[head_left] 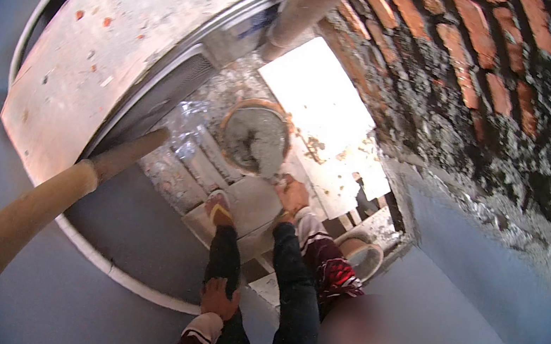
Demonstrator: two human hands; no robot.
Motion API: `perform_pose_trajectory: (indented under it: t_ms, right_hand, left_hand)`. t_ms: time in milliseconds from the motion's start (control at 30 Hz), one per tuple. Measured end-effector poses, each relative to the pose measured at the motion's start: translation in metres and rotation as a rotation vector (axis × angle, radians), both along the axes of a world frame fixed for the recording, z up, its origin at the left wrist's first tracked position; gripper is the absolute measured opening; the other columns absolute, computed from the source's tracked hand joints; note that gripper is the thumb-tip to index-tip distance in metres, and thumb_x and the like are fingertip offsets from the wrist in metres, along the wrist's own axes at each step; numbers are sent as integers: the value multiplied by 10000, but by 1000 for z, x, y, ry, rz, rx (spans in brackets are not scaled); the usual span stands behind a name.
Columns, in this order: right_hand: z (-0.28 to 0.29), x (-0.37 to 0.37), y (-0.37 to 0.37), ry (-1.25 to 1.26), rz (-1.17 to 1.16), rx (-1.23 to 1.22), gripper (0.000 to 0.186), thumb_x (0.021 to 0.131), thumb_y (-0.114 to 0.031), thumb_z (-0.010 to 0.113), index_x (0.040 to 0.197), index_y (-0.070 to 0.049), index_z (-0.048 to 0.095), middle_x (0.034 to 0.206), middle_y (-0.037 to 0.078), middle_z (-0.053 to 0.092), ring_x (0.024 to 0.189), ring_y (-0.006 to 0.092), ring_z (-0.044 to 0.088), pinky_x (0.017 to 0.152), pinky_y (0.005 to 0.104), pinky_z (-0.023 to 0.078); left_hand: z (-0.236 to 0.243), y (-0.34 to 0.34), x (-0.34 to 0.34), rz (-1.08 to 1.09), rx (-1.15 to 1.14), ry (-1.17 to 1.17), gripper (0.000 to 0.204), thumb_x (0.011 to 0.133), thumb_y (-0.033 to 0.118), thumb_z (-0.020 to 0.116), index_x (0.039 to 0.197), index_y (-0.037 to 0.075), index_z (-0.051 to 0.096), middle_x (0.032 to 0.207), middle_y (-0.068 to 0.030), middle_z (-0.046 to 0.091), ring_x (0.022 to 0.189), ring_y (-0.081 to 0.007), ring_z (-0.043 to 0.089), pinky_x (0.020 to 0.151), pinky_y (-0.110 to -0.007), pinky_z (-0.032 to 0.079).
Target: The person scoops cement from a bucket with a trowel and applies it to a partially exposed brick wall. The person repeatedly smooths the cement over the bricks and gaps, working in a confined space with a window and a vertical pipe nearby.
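Observation:
My right hand (293,195) is closed at the near right rim of a round bucket (228,119) of wet grey mortar (246,128). It appears to grip a trowel, whose handle is mostly hidden by my fingers. A heap of mortar (266,155) covers the blade, over the bucket's right side. My left hand (219,299) rests on my left leg near the knee, fingers stretched out and holding nothing. My left foot (218,207), in a sandal, stands on boards just short of the bucket.
A brick wall (464,51) smeared with mortar rises at the right. A white board (323,94) lies along its foot. Thick poles (66,190) stand at left and far side. Plywood (124,42) lies far left; an open round container (362,256) sits right of my legs.

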State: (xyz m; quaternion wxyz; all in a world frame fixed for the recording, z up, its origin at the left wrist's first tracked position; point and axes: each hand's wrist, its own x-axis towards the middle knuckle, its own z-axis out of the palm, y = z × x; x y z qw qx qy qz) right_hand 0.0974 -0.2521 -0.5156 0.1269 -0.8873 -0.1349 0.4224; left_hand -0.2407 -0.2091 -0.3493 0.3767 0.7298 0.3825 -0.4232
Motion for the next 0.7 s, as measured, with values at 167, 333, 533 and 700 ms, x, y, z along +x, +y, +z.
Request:
perform_pose_trajectory:
  t_ms: [167, 333, 533, 700]
  right_hand:
    - [28, -10, -16, -81, -22, 35, 314, 790, -315, 665, 1018, -105, 612, 842, 210, 668, 839, 405, 643, 730, 479, 494]
    - [95, -10, -34, -12, 75, 271, 260, 809, -306, 650, 947, -86, 651, 850, 225, 652, 728, 386, 640, 678, 493, 500]
    - [132, 48, -94, 648, -408, 446, 179, 843, -199, 713, 969, -77, 677, 815, 29, 670, 583, 126, 589, 513, 266, 482]
    - [107, 214, -231, 361, -730, 412, 147, 885, -100, 562, 918, 0, 663, 720, 70, 627, 525, 133, 531, 507, 267, 480]
  left_hand:
    - [3, 0, 8, -18, 5, 30, 636, 870, 440, 520, 1346, 26, 445, 1400, -193, 426, 1351, -357, 335, 1115, -549, 213]
    - [1, -1, 18, -23, -30, 91, 650, 878, 437, 510, 1368, 19, 421, 1420, -191, 407, 1362, -354, 321, 1129, -545, 189]
    - [9, -3, 32, -102, -8, 84, 656, 883, 445, 506, 1369, 13, 422, 1416, -195, 418, 1360, -360, 323, 1133, -541, 184]
    - [7, -11, 31, -187, 54, 35, 654, 886, 455, 498, 1360, 8, 434, 1399, -209, 435, 1345, -367, 346, 1125, -538, 198]
